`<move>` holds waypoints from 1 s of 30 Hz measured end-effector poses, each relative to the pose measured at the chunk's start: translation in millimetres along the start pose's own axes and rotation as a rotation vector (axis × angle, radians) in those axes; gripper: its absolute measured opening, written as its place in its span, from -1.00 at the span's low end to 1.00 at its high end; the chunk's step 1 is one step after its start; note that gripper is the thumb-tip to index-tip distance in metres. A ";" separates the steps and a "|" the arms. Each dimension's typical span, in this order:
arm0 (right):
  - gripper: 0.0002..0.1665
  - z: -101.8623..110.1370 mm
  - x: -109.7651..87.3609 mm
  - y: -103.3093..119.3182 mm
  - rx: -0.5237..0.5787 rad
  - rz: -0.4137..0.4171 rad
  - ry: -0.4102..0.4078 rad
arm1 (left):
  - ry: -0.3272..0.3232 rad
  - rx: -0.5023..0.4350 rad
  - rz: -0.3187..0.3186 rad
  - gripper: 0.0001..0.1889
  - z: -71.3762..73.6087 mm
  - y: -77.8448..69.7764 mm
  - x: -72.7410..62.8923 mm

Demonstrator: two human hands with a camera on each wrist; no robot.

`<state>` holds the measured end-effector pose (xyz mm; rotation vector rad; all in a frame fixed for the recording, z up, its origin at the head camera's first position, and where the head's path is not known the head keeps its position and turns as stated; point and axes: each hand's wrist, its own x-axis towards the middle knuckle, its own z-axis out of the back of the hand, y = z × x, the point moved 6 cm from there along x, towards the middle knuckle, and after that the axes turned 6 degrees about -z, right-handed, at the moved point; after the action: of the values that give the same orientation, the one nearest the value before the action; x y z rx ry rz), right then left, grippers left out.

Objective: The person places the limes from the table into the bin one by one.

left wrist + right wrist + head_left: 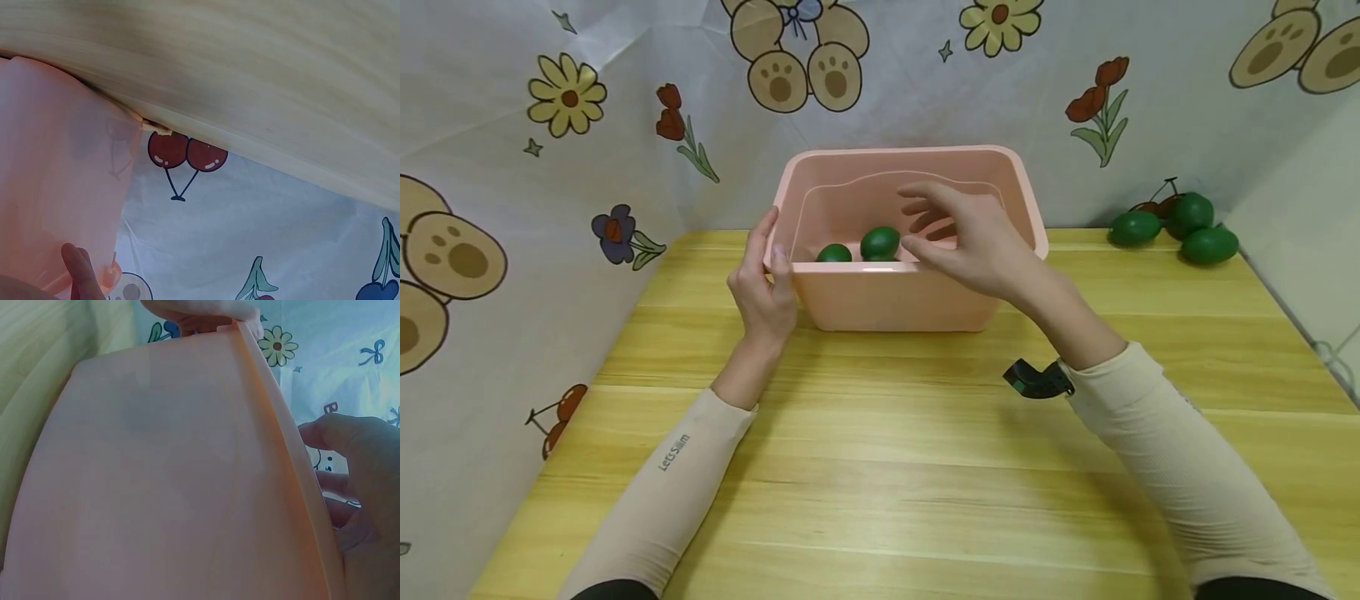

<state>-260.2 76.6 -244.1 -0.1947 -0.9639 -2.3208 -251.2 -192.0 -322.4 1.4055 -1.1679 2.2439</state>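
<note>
"Two green ovals (880,242) lay in the pink bin (895,300), toward nine o'clock from the right hand (973,242); one sat just beside its thumb, the other (834,253) farther off."

"Did its fingers have hold of anything?"

"Nothing; they were parted and gently bent. The left hand (763,292) gripped the bin at its nine o'clock side."

"How did the ovals look?"

"Smooth, deep green, partly hidden by the bin's front."

The left hand (763,293) grips the left end of the bin (895,302), while the right hand (976,242), fingers (934,195) loosely bent, hangs over its right half, both forearms (1157,454) sleeved.
</note>
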 end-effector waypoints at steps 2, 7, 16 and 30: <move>-0.41 2.2 -1.5 -0.6 0.005 0.015 -0.026 | 0.003 0.000 0.000 -0.33 -0.4 -0.6 -0.1; -0.54 10.2 -7.1 0.6 0.006 0.046 -0.093 | 0.004 0.004 -0.001 -0.33 -1.3 -1.9 -0.7; -0.62 44.7 -24.4 -20.0 -0.004 -0.015 -0.228 | -0.009 0.021 -0.004 -0.33 0.5 -2.4 -1.0; -0.58 105.3 -66.3 -96.5 -0.154 -0.277 -0.380 | 0.002 -0.003 -0.005 -0.33 0.5 -3.5 -0.8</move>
<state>-273.8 233.4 -248.5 -0.6188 -1.0447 -2.6746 -248.5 -190.0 -321.2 1.4033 -1.1660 2.2389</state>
